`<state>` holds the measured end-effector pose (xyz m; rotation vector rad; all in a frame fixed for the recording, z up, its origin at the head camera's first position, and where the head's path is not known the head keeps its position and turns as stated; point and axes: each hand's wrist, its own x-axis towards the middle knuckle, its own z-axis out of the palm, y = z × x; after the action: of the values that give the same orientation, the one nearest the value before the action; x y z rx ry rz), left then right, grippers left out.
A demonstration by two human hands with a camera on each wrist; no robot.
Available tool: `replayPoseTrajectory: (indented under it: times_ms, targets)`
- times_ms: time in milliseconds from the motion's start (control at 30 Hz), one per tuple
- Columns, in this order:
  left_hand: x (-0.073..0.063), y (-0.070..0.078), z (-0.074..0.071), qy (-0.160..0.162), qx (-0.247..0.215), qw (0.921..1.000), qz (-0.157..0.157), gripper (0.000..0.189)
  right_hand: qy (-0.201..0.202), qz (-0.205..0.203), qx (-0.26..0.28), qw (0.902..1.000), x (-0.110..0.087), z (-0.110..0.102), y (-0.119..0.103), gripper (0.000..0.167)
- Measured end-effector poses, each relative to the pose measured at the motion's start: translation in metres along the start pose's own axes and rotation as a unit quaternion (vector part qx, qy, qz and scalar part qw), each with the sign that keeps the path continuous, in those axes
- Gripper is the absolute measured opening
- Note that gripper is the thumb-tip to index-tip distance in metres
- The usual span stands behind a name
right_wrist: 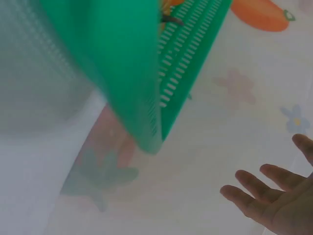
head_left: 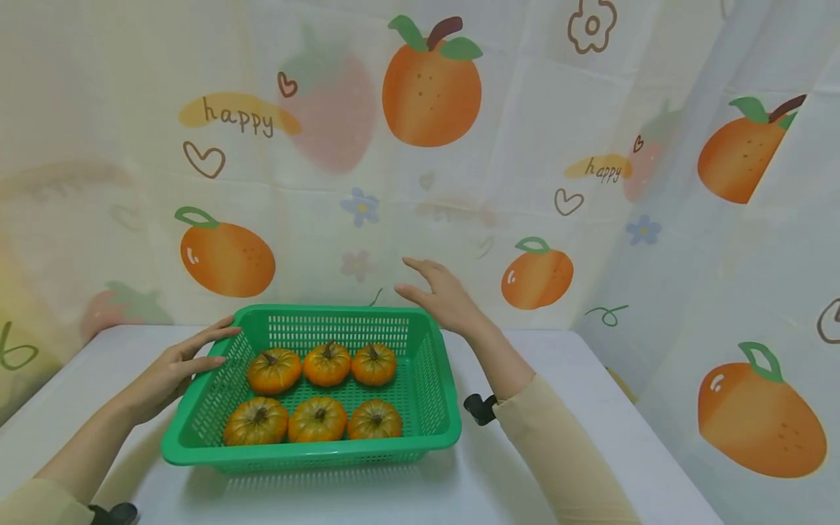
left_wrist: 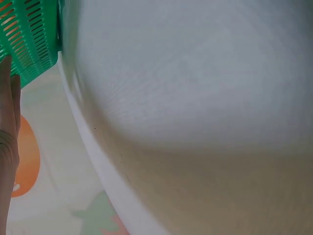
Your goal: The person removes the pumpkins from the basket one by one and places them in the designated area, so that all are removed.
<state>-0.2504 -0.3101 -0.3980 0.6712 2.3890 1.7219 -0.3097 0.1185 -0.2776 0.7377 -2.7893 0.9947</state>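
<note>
A green plastic basket [head_left: 311, 453] stands on the table, holding small orange pumpkins in two rows of three, among them a back-row pumpkin [head_left: 327, 364] and a front-row pumpkin [head_left: 318, 420]. At the basket's left rim is my left hand [head_left: 172, 372], its fairly straight fingers resting on the edge. The left wrist view catches that hand [left_wrist: 9, 115] only partly, against the slotted wall. Raised above the back right corner, my right hand [head_left: 441, 295] has its fingers extended and holds nothing. In the right wrist view the right hand [right_wrist: 279, 198] appears apart from the basket, fingers spread.
A white cloth covers the table [head_left: 525, 445]. Behind it and along the right hangs a pale curtain [head_left: 453, 189] printed with oranges, strawberries and flowers. Dark straps with small devices sit at both wrists, such as the right wrist device [head_left: 480, 410].
</note>
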Motion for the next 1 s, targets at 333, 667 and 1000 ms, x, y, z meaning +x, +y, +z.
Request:
replayPoseTrajectory:
  times_ms: [333,667,1000]
  targets:
    - [0.001,-0.006,-0.002,-0.002,-0.007,0.9999,0.007,0.053,-0.058,0.038,0.085,0.9940,0.015,0.012,-0.020,0.062]
    - [0.002,-0.007,-0.002,-0.001,0.002,1.0000,0.003,0.053,-0.119,0.107,0.180,0.9705,0.027,0.032,-0.013,0.055]
    - [0.002,-0.007,-0.002,-0.003,0.002,1.0000,0.005,0.054,-0.137,0.183,0.134,0.9642,0.034,0.054,-0.008,0.052]
